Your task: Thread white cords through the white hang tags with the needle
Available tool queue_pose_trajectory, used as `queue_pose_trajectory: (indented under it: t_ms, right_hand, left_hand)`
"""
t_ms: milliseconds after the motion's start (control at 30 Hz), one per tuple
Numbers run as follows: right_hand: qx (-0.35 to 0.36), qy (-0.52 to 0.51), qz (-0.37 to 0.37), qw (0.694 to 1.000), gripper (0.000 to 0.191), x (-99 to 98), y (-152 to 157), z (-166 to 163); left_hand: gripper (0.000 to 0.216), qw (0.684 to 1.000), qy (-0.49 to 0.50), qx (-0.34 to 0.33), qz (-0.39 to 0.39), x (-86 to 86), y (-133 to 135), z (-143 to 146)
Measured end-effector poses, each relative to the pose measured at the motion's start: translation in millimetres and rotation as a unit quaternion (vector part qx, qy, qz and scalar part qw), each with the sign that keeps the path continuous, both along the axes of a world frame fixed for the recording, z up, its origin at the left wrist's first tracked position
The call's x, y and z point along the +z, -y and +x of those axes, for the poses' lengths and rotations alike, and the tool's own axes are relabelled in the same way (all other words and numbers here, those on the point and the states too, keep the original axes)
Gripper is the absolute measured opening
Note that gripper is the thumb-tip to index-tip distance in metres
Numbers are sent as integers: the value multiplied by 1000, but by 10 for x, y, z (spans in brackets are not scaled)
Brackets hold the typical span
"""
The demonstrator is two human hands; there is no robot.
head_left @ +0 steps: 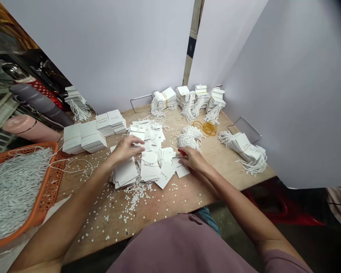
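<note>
My left hand (127, 149) hovers over a pile of white printed tags (149, 132), its fingers apart and slightly curled, with nothing visible in them. Beneath its wrist lies a stack of blank-sided tags (125, 172). In my right hand (194, 159) is a red-handled tool (182, 152) with a thin shaft pointing left; its tip is too fine to make out. A single tag (181, 167) shows under the right fingers; whether they grip it, I cannot tell. Between the hands lie more printed tags (149, 167), some with cords. A bundle of white cords (190, 137) sits just beyond the right hand.
An orange basket (42, 193) of white cords stands left, near a pink bottle (31, 129). Stacked tags (85, 137) sit at back left. Banded, corded bundles (165, 98) line the back; another (246, 146) lies right. Rubber bands (209, 129) and paper dots (135, 197) are on the table.
</note>
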State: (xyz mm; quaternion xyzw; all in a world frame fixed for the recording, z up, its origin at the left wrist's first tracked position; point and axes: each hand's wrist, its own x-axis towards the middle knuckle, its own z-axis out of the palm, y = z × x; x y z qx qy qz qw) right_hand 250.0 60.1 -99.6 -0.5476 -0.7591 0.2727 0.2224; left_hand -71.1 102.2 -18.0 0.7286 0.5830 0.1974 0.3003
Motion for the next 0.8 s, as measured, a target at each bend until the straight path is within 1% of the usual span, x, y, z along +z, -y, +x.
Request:
queue_pose_trajectory:
  t_ms: [33,67,133,200,233,300,400,467,533,567,633,667,700,733,800]
  right_hand:
    - [-7,-20,7,1000,9,-18,26,25]
    - [-21,-42,11,999,5,-27,53,54]
    - [-61,-108,9,992,14,-10,110,103]
    - [-96,-210,-24,973,21,57,166,115]
    - [-104,-258,-51,959,23,105,193,102]
    - [-103,-323,-105,935,29,209,252,47]
    - [-90,-358,-149,918,37,321,346,-28]
    - [-85,-355,-163,917,38,341,405,-21]
    - [-101,-346,-154,920,34,324,460,36]
    - [-115,-344,-146,921,32,308,485,77]
    - [-148,-348,-132,916,30,273,533,162]
    - [-161,-355,-134,911,32,258,554,200]
    - [-169,-364,-145,904,36,247,573,229]
    - [-173,-374,-163,896,42,242,589,247]
    - [-172,-390,-202,882,52,244,610,243]
  left_hand:
    - [30,999,2,-27,-19,-43,123,-39]
    - [28,999,-1,-37,-18,-85,229,-81]
    - [26,999,-10,-26,21,-159,362,-158]
    - [26,998,-24,-18,55,-218,379,-185]
    - [27,997,-37,-27,63,-245,354,-173]
    - [29,993,-80,-66,64,-301,276,-102]
    - [31,982,-137,-112,59,-381,186,55]
    - [27,981,-136,-120,65,-405,178,117]
    - [26,986,-109,-107,72,-378,190,81]
    - [28,989,-90,-85,76,-345,193,14]
    - [34,994,-65,-21,91,-254,188,-214]
    - [37,993,-65,15,97,-206,184,-363]
    - [40,992,-80,36,96,-165,186,-518]
    - [46,990,-104,46,81,-136,198,-667]
    - [59,988,-148,42,26,-123,258,-895]
